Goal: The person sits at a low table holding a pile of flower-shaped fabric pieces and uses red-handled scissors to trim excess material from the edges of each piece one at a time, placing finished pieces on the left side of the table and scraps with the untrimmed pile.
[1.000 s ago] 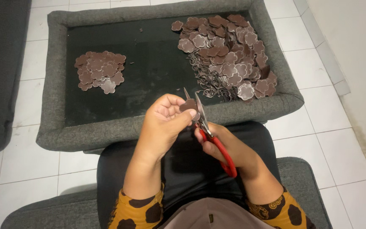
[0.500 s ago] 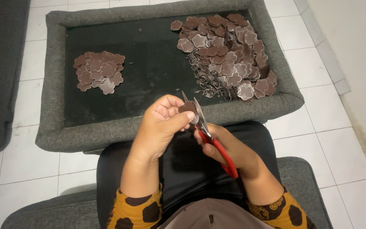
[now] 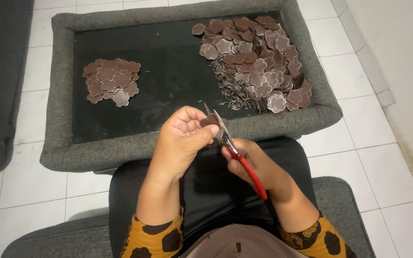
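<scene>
Head view: scissors (image 3: pixel 235 153) near tray rim (image 3: pixel 273 125)

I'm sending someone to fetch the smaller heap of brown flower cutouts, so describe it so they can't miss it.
Find the grey padded tray with the dark floor, on the white tiles. The smaller heap of brown flower cutouts lies in its left half. Unlike the bigger heap on the right, it is compact, neat and free of curly trimmings.

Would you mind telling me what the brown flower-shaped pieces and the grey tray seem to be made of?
Flower-shaped pieces: thin, matte brown sheet, probably faux leather or foam; they lie flat with pale cut edges. Tray: soft rim covered in grey woven fabric, with a visibly textured weave.
</scene>
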